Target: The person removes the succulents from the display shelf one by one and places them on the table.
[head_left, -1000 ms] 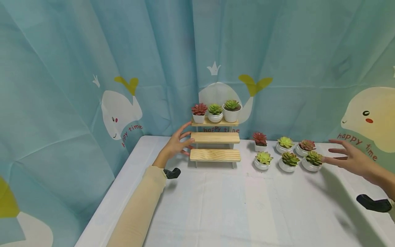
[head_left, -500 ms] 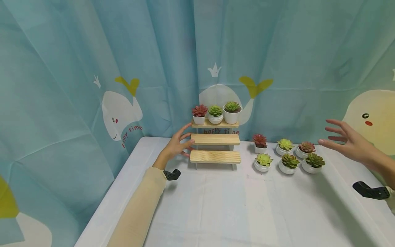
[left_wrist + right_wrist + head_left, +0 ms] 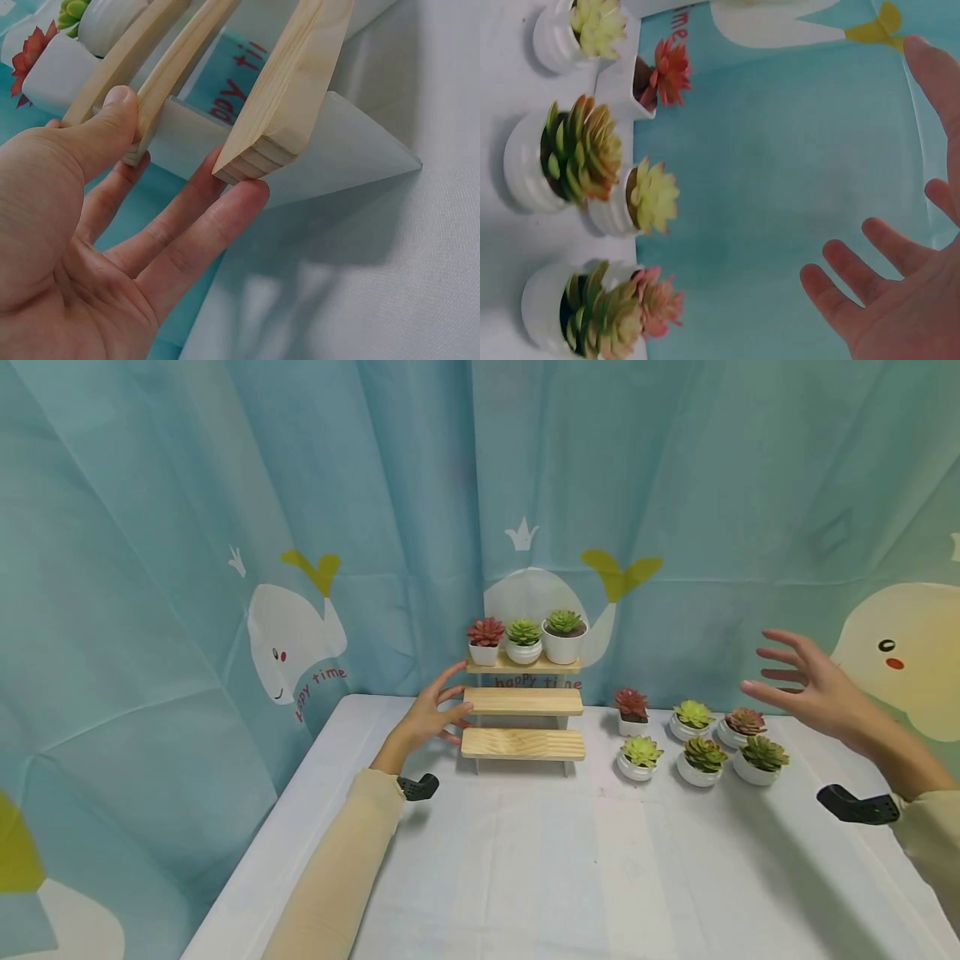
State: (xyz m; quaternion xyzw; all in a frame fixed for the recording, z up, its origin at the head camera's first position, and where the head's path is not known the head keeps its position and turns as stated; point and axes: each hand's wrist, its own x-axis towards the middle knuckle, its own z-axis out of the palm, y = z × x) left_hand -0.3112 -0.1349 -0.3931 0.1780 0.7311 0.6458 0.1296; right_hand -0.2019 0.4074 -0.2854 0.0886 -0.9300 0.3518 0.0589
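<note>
A three-tier wooden plant stand (image 3: 522,743) with pale side supports stands at the table's back. At its left end, my left hand (image 3: 429,714) holds the stand. In the left wrist view the thumb (image 3: 112,124) lies on the middle board (image 3: 176,64), with a finger beneath that board's end. Other fingertips touch the lowest board (image 3: 281,97). My right hand (image 3: 806,685) hovers in the air, fingers spread, holding nothing. Left of and below it are several potted succulents, including a dark green one (image 3: 761,760) and a red one (image 3: 632,710) in a square pot.
Three succulents stand on the top board: a red one (image 3: 485,639), a small green one (image 3: 523,641) and a larger green one (image 3: 564,635). A light blue curtain (image 3: 420,485) with whale prints hangs behind the white-covered table (image 3: 540,877).
My right hand has lifted away from the dark green succulent and moved up and left, with nothing in it. The left hand stays at the stand. The pots have not moved.
</note>
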